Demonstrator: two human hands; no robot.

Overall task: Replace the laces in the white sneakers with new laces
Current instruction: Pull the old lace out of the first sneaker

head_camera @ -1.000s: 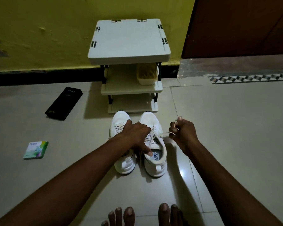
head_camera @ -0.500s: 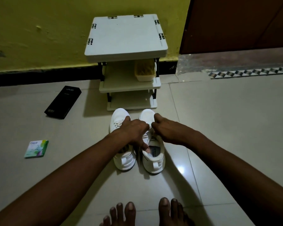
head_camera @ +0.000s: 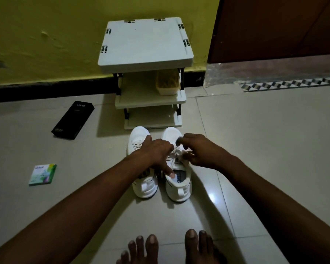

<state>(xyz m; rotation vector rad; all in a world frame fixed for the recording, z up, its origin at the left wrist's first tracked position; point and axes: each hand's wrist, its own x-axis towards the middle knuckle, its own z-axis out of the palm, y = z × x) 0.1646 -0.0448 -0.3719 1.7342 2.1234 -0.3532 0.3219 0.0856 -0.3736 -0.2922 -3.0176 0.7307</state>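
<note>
Two white sneakers stand side by side on the tiled floor, toes pointing away from me: the left sneaker (head_camera: 144,185) and the right sneaker (head_camera: 178,187). My left hand (head_camera: 156,151) lies across both shoes, its thumb hooked into the right sneaker's opening. My right hand (head_camera: 196,149) is over the right sneaker's lacing and pinches the white lace (head_camera: 176,154) with curled fingers. Much of the lacing is hidden under both hands.
A small white three-tier rack (head_camera: 147,54) stands just beyond the shoes, with a yellowish basket (head_camera: 168,83) on its middle shelf. A black box (head_camera: 72,120) and a small green-white packet (head_camera: 42,174) lie on the floor to the left. My bare toes (head_camera: 171,248) show at the bottom.
My right hand came back from the right, where it pulled a lace out sideways, to the right sneaker's lacing. My left hand has stayed on the shoes.
</note>
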